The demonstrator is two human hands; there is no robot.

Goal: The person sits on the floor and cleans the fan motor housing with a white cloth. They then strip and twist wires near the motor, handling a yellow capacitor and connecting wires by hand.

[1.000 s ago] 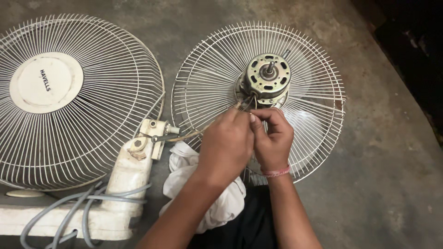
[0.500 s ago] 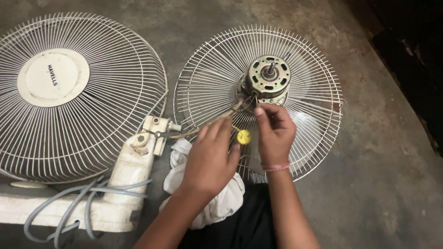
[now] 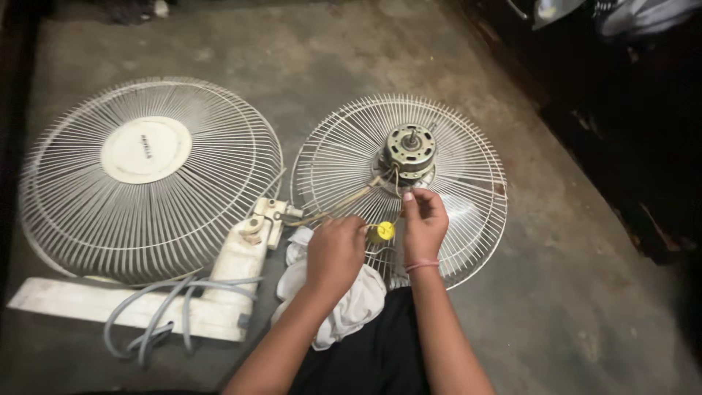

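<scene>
A rear fan grille (image 3: 468, 168) lies flat on the concrete floor with a bare metal motor (image 3: 409, 150) at its centre. My left hand (image 3: 335, 252) is curled around a small yellow-handled tool (image 3: 382, 232) just below the motor. My right hand (image 3: 424, 223) pinches thin wires (image 3: 387, 183) that run down from the motor. A white cloth (image 3: 351, 307) lies under my left wrist. To the left sits the front grille (image 3: 80, 212) with a round white centre cap (image 3: 146, 149).
A white fan stand (image 3: 219, 285) with a grey cable (image 3: 153, 322) lies between the two grilles. Dark furniture (image 3: 629, 146) runs along the right side. Bare concrete floor (image 3: 570, 307) stretches to the right and the back.
The view has pulled back and tilted. My hands have parted a little, and the yellow-handled tool now shows between them.
</scene>
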